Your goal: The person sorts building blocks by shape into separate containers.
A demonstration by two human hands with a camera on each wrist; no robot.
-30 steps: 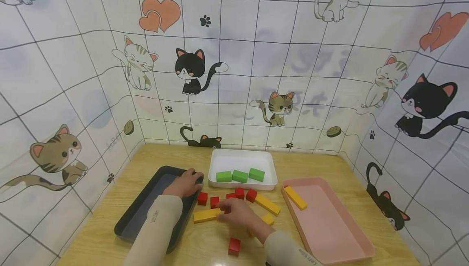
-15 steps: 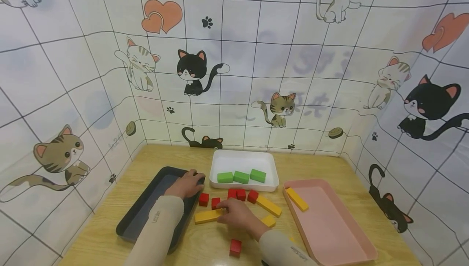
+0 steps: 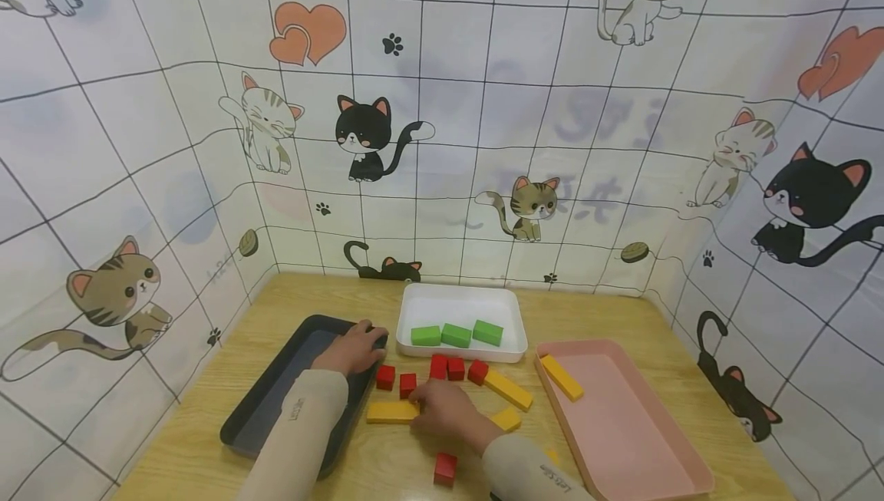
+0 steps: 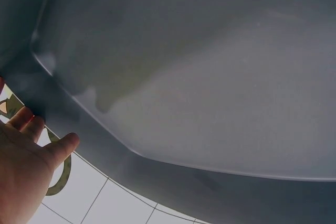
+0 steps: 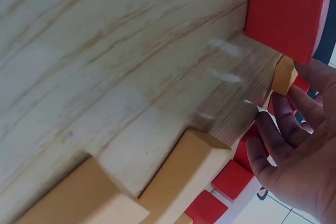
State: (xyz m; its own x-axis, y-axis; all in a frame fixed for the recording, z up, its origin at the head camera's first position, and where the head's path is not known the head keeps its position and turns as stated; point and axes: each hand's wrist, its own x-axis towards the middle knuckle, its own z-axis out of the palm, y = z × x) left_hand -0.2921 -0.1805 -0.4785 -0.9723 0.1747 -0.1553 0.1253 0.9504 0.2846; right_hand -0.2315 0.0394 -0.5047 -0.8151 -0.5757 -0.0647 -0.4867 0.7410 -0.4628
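Observation:
My right hand (image 3: 449, 411) pinches the right end of a long yellow block (image 3: 390, 413) that lies on the table. In the right wrist view, thumb and forefinger meet at the end of this block (image 5: 283, 75), and the other fingers are loosely bent. Several red cubes (image 3: 408, 385) lie just beyond that hand, and a single red cube (image 3: 445, 469) is on its near side. My left hand (image 3: 354, 349) rests on the far right rim of a dark grey tray (image 3: 262, 393), its fingers loose along the edge (image 4: 34, 127).
A white tray (image 3: 463, 298) at the back holds three green blocks (image 3: 456, 335). On the right, a pink tray (image 3: 628, 424) has one yellow block (image 3: 562, 377) in it. More yellow blocks (image 3: 508, 390) lie between the right hand and the pink tray. Cat-patterned sheeting encloses the table.
My right hand has closed in on the end of the long yellow block, which has turned slightly to lie more level across the view. The left hand stays on the tray rim.

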